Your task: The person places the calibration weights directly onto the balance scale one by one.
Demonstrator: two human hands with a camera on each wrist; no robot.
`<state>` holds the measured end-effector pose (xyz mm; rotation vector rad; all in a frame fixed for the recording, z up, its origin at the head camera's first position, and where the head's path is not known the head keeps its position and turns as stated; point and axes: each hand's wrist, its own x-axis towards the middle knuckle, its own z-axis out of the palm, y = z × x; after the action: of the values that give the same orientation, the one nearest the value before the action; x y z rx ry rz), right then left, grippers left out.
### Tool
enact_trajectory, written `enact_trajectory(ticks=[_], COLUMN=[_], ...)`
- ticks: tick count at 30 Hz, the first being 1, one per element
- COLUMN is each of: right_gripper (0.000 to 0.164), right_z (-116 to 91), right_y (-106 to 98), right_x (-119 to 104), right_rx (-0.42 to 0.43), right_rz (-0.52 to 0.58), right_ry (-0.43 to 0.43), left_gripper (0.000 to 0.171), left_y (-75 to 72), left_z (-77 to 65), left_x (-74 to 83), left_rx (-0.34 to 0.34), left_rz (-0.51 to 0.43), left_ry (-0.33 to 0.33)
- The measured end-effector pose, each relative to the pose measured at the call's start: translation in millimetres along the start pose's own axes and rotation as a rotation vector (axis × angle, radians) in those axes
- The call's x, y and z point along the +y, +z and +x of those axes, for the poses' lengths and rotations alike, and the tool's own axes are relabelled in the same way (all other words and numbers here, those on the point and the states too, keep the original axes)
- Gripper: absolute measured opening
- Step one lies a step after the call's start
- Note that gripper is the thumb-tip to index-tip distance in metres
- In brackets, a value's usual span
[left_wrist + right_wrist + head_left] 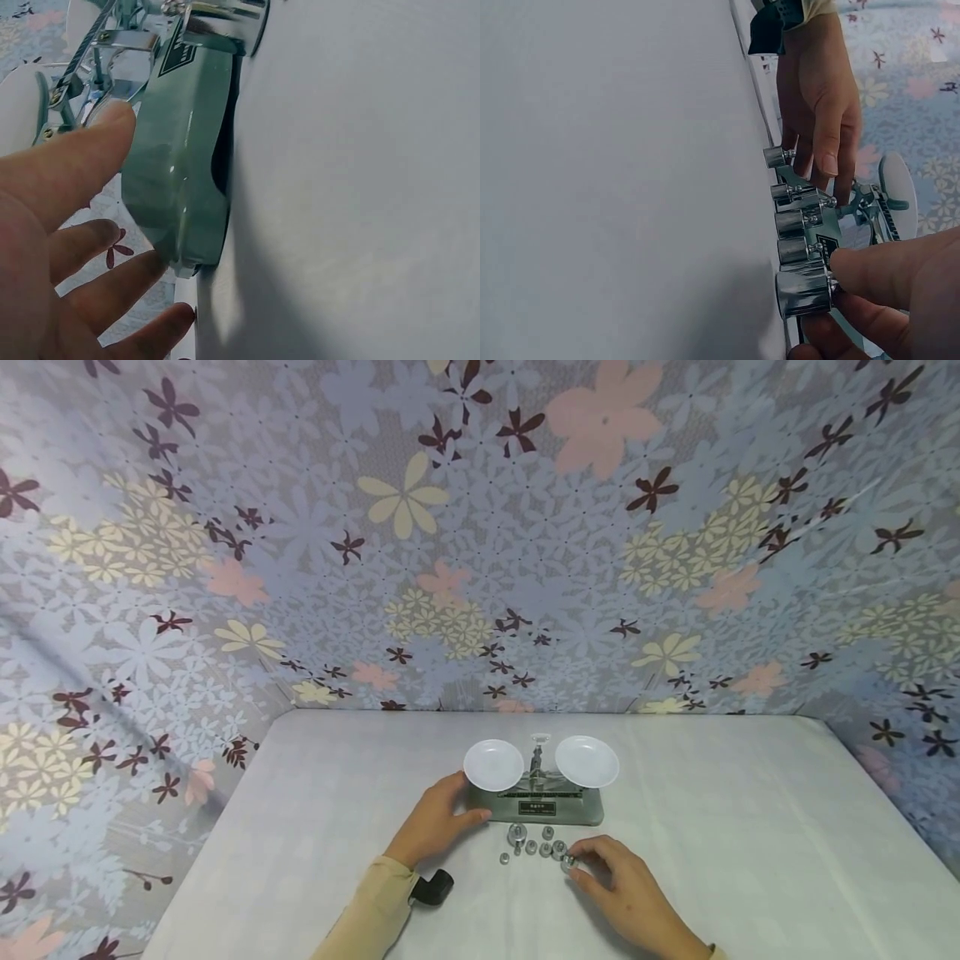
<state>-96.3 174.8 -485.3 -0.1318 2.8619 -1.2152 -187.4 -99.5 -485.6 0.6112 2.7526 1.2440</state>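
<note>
A green balance scale [540, 814] with two white pans stands on the table. My left hand [431, 820] is at the base's left end, its fingers loosely spread and its thumb extended toward the front edge. The left wrist view shows those fingertips beside the green base [180, 165]. My right hand [628, 891] pinches the knob of a metal weight [804, 292] between thumb and fingers, at the right end of the group. Several other silver weights [546, 850] of different sizes stand before the scale. In the right wrist view they line up beyond the held one.
The left pan [493, 766] and right pan [587, 762] sit high at the back of the base. A black wrist strap piece [432, 888] juts out from the left sleeve. Flower-patterned fabric [480, 568] rises behind the white-covered table [337, 760].
</note>
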Motion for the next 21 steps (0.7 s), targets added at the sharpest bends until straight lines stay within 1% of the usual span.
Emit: enact_trajectory(ticks=[5,10,12,16,21], right_gripper=[0.018,0.016,0.015,0.015,0.016], right_z=[1.6,3.1,3.6,4.3,5.2], right_y=[2.0,2.8,2.8,2.4,2.2], right_x=[0.4,0.6,0.5,0.2,-0.5], right_rx=[0.007,0.018,0.016,0.009,0.009], right_rz=[0.002,0.014,0.022,0.026,0.008], right_ry=[0.002,-0.003,0.007,0.023,0.031], left_gripper=[0.066,0.061,0.058,0.053,0.051], left_y=[3.7,6.0,6.7,7.4,7.6], left_z=[0.9,1.4,1.9,2.5,3.1], left_x=[-1.4,-2.5,-3.1,-2.6,-2.3], left_rx=[0.014,0.045,0.06,0.081,0.096], left_rz=[0.04,0.083,0.093,0.101,0.104], left_ry=[0.024,0.047,0.055,0.056,0.047])
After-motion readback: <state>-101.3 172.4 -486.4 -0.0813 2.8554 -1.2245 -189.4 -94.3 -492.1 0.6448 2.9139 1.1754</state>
